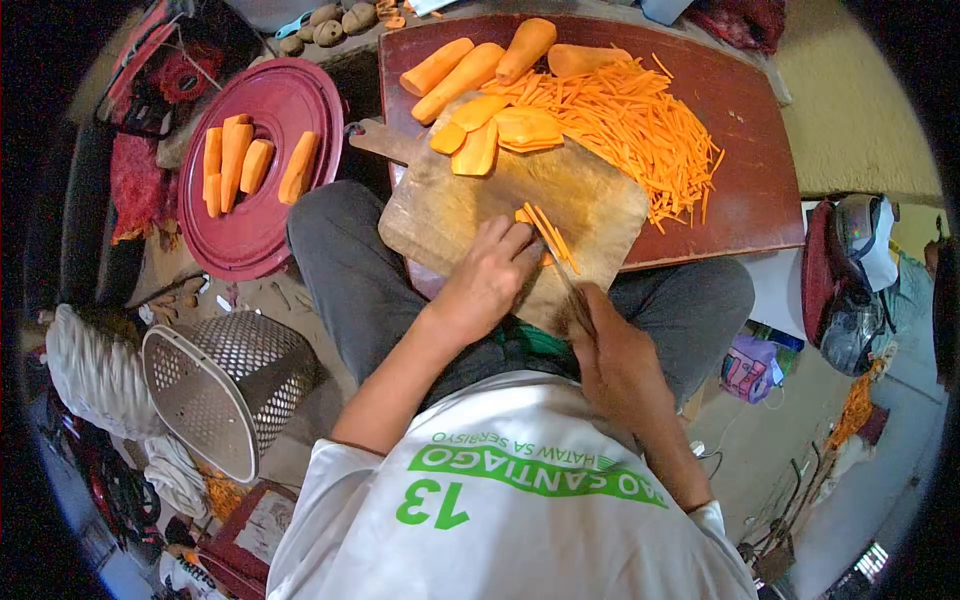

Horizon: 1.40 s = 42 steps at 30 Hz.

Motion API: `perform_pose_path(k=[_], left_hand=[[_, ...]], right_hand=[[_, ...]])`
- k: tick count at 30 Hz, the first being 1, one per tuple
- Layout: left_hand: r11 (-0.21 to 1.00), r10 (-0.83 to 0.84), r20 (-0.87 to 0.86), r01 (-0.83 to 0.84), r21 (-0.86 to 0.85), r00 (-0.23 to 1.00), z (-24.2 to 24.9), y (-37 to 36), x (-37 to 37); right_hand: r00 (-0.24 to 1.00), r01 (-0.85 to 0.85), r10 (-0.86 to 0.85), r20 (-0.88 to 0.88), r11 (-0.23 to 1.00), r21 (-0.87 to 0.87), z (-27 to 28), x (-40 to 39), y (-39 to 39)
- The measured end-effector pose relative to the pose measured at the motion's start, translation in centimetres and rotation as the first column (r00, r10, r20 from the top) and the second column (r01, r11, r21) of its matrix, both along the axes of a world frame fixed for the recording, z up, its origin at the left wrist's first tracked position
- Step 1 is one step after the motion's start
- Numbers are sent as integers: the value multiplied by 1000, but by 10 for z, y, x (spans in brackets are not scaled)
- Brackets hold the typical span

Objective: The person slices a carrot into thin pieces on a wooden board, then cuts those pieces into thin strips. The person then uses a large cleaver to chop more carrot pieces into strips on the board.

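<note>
On the wooden cutting board [430,205], my left hand [492,268] presses its curled fingers down on a carrot piece [522,216], most of it hidden under them. My right hand [622,352] is wrapped round the handle of a knife [568,278]. Its blade stands beside the left fingertips, and a few cut carrot sticks [553,238] lie along its right side. Flat carrot slices [527,127] rest at the far edge of the board. Behind and right of them spreads a large heap of thin carrot sticks [640,120]. Several whole peeled carrots [460,82] lie beyond the slices.
The board overlaps a dark red tabletop [755,190] and my lap. At the left, a round maroon lid [265,245] holds more peeled carrots [233,160]. A perforated plastic basket [280,365] lies tipped on the floor. Brown root vegetables [328,33] sit at the back.
</note>
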<state>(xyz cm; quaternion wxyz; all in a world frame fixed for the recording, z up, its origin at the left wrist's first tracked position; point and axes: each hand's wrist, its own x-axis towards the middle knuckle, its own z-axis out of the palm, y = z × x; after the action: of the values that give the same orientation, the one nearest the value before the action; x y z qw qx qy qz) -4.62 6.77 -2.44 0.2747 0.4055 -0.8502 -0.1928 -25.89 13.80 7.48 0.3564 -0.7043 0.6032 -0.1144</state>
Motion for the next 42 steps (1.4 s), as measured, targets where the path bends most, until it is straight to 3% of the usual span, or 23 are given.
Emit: perform_pose_path(k=[5,11,14,17,20,23,26,29,32,35,38,42], left_hand=[[996,4,-32,-7,-91,999,5,1,-1],[995,-4,2,4,-95,1000,-1,0,0],[995,-9,-29,6,-103,1000,-2,-1,-1],[995,-9,-40,5,-96,999,0,-1,-1],[995,-7,-25,4,-104,1000,2,-1,-1],[990,-10,-32,6,-142,999,3,-1,-1],[988,-10,-38,4,-153,999,2,-2,-1],[988,-26,-27,22,-152,999,3,-2,-1],[988,-28,-17,25,-153,999,6,-2,0],[986,-12,-18,9,-164,1000,4,-1,-2],[988,-8,10,9,-152,1000,0,2,0],[993,-32,22,34,-110,999,-6,1,2]], right_hand=[[997,-56,61,44,991,-119,-31,11,-35],[998,31,-25,-61,993,110,17,0,3],[998,12,-4,-64,991,137,0,6,-8],[999,-48,49,24,999,-7,-20,14,-35],[999,-33,33,7,999,-7,-19,12,-38],[999,13,-9,-31,991,132,19,7,-14],[1000,17,-16,-8,987,161,13,-4,1],[999,-36,36,8,999,-24,-14,7,-18],[998,-38,41,38,996,-77,-24,18,-42],[995,-32,29,97,999,34,-6,12,-32],[999,17,-22,30,987,161,21,1,-8],[1000,-5,3,17,997,79,-1,3,-10]])
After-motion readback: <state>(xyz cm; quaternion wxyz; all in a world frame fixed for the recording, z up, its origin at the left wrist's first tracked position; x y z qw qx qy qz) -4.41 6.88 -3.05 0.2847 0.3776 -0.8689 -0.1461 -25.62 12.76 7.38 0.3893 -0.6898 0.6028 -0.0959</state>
